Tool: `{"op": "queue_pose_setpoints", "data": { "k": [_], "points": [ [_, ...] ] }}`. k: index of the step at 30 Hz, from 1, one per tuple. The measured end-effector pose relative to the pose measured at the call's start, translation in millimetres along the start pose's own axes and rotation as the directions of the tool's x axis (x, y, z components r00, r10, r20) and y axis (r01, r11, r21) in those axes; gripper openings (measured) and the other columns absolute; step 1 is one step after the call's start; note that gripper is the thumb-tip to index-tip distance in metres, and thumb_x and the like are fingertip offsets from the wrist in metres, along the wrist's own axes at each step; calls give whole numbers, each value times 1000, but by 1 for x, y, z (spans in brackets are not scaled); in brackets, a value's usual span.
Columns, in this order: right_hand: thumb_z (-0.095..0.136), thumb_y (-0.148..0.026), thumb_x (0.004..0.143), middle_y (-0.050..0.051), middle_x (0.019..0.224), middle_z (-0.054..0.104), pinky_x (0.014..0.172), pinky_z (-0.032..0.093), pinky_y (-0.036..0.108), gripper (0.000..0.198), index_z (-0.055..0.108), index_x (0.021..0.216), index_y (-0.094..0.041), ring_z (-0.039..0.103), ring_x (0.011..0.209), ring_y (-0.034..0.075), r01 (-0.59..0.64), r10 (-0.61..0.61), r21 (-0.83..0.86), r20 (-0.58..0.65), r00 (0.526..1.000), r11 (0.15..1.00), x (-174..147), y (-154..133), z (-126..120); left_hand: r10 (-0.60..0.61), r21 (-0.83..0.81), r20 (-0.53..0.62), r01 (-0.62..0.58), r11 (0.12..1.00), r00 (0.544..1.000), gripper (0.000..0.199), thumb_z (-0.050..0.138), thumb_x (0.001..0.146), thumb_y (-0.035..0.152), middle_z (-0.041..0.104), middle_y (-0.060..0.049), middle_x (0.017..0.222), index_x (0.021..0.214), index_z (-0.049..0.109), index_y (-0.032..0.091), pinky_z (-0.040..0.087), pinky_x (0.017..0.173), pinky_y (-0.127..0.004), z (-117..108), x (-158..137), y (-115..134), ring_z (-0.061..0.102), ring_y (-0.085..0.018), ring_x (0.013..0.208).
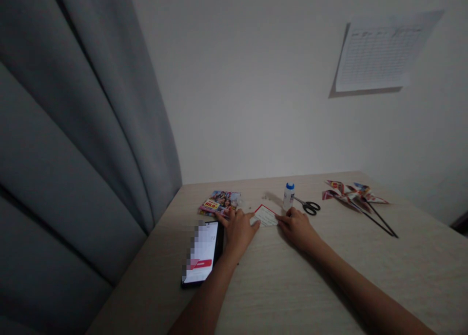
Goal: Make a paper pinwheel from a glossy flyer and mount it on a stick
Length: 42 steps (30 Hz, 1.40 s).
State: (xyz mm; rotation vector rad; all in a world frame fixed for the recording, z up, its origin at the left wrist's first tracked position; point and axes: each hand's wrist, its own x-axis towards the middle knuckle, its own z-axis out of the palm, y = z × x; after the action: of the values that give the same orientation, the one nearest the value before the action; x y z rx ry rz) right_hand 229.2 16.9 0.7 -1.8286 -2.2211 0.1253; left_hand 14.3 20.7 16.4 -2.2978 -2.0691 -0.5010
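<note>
A folded piece of paper (pixel 265 216), white with printed lines and a red edge, lies on the table with its point facing away from me. My left hand (pixel 239 227) has thumb and index finger closed at its left corner. At the right corner, the fingers of my right hand (pixel 297 226) pinch the same paper. Just beyond the right hand stands an upright glue bottle (pixel 288 198) with a blue cap, and black-handled scissors (pixel 310 208) lie beside it. A stack of colourful printed sheets (pixel 221 201) is next to my left fingertips.
A phone (pixel 200 257) with a lit screen lies left of my left forearm. Paper pinwheels (pixel 353 194) on dark sticks rest at the right of the table (pixel 285 296). A grey curtain (pixel 91 130) hangs at the left; a printed sheet (pixel 378 57) is on the wall.
</note>
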Motion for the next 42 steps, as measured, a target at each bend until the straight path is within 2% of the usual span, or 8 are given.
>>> {"op": "queue_pose_setpoints", "data": {
  "k": [7, 12, 17, 23, 27, 32, 42],
  "points": [
    [49, -44, 100, 14, 116, 64, 96, 39, 39, 39, 70, 129, -29, 59, 111, 28, -40, 39, -32, -5, 999, 999, -1, -8, -2, 32, 28, 32, -33, 999, 999, 40, 60, 91, 52, 63, -11, 129, 125, 71, 35, 2, 109, -83, -3, 0, 1, 40, -42, 133],
    [51, -45, 98, 15, 118, 64, 97, 37, 40, 38, 72, 126, -28, 57, 115, 30, -65, 64, -39, -21, 998, 997, -1, -12, 0, 88, 3, 49, -89, 996, 995, 44, 59, 93, 47, 59, -8, 136, 137, 61, 41, 7, 111, -81, 2, 2, 0, 41, -39, 132],
    [53, -45, 97, 16, 119, 63, 96, 37, 41, 37, 72, 124, -27, 58, 116, 31, -90, 89, -42, -23, 996, 995, 0, -14, 0, 135, -46, 34, -134, 990, 990, 35, 57, 95, 40, 59, -2, 144, 128, 68, 41, 0, 111, -83, 8, 3, -1, 41, -39, 134],
    [53, -44, 96, 15, 115, 64, 93, 37, 41, 35, 73, 120, -28, 58, 113, 31, -104, 102, -45, -46, 994, 994, -1, -16, -1, 171, -86, 15, -169, 982, 985, 35, 57, 94, 38, 63, -2, 142, 128, 69, 36, -9, 112, -81, 12, 5, -1, 35, -38, 143],
    [54, -43, 95, 15, 114, 63, 91, 37, 40, 34, 72, 119, -26, 58, 111, 31, -115, 113, -45, -45, 993, 992, -1, -18, -1, 184, -78, 20, -182, 980, 983, 37, 57, 95, 42, 65, -3, 141, 130, 67, 36, -10, 113, -79, 11, 4, -2, 33, -38, 146],
    [54, -47, 96, 14, 113, 64, 92, 37, 40, 34, 72, 116, -26, 58, 110, 30, -123, 121, -46, -61, 991, 991, -2, -21, -1, 187, -27, 53, -186, 982, 981, 42, 58, 94, 54, 62, -3, 145, 132, 65, 38, -2, 113, -81, 11, 5, -3, 29, -41, 148],
    [55, -66, 92, 14, 111, 64, 91, 38, 41, 47, 71, 111, -26, 60, 108, 31, -154, 148, -67, -96, 984, 986, 0, -25, 2, 170, -10, 48, -169, 986, 984, 43, 60, 91, 58, 36, 3, 164, 129, 68, 43, -1, 113, -82, 16, 8, -5, 11, -43, 154]
  ]
}}
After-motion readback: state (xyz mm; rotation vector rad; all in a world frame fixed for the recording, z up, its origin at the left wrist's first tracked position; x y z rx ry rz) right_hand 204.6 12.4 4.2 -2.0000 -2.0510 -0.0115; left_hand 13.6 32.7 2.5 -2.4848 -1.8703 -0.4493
